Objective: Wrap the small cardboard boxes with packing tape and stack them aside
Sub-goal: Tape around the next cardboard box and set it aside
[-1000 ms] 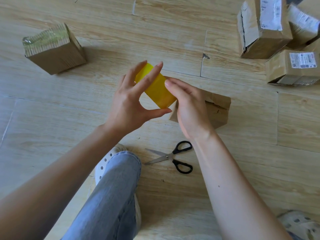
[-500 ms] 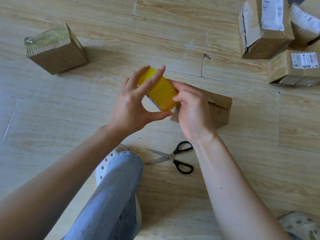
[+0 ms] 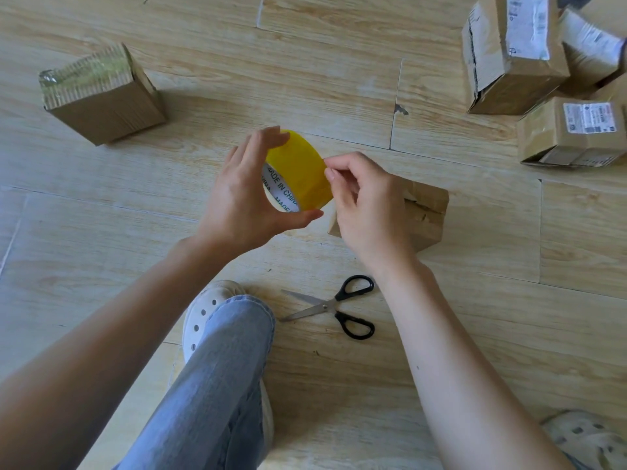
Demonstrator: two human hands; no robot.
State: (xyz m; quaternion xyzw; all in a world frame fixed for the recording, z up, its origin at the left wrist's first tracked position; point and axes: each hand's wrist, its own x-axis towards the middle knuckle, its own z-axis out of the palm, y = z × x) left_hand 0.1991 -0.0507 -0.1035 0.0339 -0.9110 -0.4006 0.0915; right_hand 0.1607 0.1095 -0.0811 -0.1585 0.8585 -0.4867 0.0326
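Observation:
My left hand point(image 3: 242, 198) holds a yellow roll of packing tape point(image 3: 298, 171) by its rim, above the wooden floor. Its white inner core with green print faces me. My right hand point(image 3: 364, 201) has its fingers curled, with the fingertips picking at the right side of the roll. Behind my right hand, a small brown cardboard box point(image 3: 425, 212) lies on the floor, partly hidden by the hand. A taped cardboard box point(image 3: 101, 96) stands alone at the upper left.
Black-handled scissors point(image 3: 334, 307) lie shut on the floor below my right wrist. Several labelled cardboard boxes point(image 3: 509, 59) are piled at the upper right. My jeans-clad knee point(image 3: 217, 378) and white shoe point(image 3: 203, 313) sit low in the centre.
The tape roll has turned in my left hand so its inner core now shows. My right hand has curled its fingers and shifted to the roll's right side.

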